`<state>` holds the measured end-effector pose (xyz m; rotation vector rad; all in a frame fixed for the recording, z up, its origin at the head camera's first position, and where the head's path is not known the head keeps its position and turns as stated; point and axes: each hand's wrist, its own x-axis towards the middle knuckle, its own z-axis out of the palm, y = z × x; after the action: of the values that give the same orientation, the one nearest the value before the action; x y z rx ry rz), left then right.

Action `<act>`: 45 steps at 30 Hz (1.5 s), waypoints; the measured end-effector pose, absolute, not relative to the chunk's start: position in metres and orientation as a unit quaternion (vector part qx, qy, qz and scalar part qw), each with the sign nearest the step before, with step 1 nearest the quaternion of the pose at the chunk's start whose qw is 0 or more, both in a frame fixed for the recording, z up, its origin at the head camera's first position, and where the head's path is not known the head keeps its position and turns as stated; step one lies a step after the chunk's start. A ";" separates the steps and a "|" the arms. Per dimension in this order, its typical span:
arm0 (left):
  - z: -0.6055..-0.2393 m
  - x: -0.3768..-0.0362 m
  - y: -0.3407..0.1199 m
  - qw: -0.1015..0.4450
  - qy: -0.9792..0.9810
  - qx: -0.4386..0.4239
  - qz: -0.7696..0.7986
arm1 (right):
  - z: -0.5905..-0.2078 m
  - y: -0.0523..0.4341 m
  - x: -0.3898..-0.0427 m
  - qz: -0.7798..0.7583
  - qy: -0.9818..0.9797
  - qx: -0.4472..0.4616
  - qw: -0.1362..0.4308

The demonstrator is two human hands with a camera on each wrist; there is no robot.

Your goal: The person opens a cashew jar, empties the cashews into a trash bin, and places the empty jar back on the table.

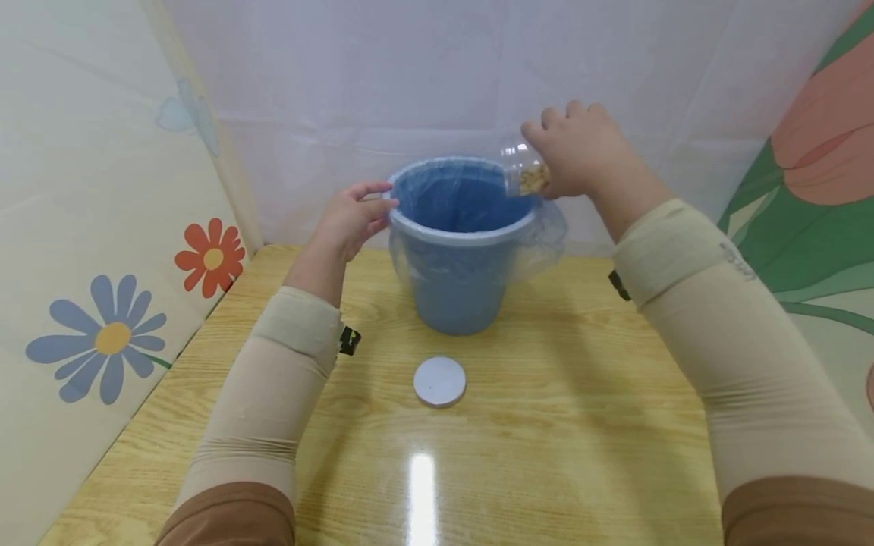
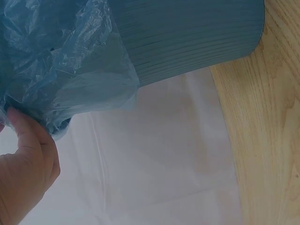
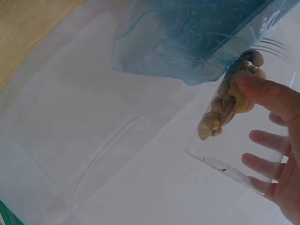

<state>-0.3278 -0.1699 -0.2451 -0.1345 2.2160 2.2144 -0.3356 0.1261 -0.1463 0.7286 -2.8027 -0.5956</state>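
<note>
While gripping the clear jar (image 1: 516, 163) in the right hand (image 1: 576, 154), holding it tipped at the right side of the blue bin (image 1: 460, 296), about level with the opening. Pointing mouth-first to the left, over the opening, with long axis near horizontal in the head view. In the right wrist view, running from base at lower left to threaded mouth at upper right, right by the blue liner (image 3: 173, 51); cannot tell if touching.

Getting thumb in front, fingers behind the jar there, plus tan lumpy pieces (image 3: 227, 105) strung along one wall and crumbs near the base. Seeing only a small patch of pieces from the head view, with base hidden by the hand.

Touching the bin's left rim with the left hand (image 1: 345, 218), fingers partly spread; cannot tell if pinching or just resting. Showing liner draped outside the rim up close in the left wrist view. Finding the white disc (image 1: 440, 381) flat on the wood table (image 1: 539, 425) only in the head view.
</note>
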 end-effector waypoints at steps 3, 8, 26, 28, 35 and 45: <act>-0.245 -0.328 -0.170 0.003 0.708 -0.042 0.705 | -0.147 0.126 -0.336 -0.203 -0.945 0.241 0.089; -0.245 -0.328 -0.170 0.000 0.707 -0.040 0.706 | -0.147 0.125 -0.336 -0.209 -0.945 0.238 0.083; -0.245 -0.330 -0.170 0.006 0.705 -0.038 0.708 | -0.150 0.125 -0.337 -0.213 -0.945 0.234 0.082; -0.245 -0.330 -0.170 0.007 0.707 -0.038 0.706 | -0.150 0.125 -0.337 -0.218 -0.944 0.233 0.081; -0.244 -0.330 -0.171 0.015 0.707 -0.036 0.706 | -0.150 0.125 -0.337 -0.228 -0.942 0.232 0.080; -0.244 -0.331 -0.171 0.017 0.711 -0.038 0.702 | -0.146 0.123 -0.337 -0.243 -0.932 0.243 0.113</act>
<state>-0.3311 -0.1706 -0.2439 -0.1187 2.2085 2.1830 -0.3366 0.1228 -0.1463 0.7122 -2.7355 -0.7117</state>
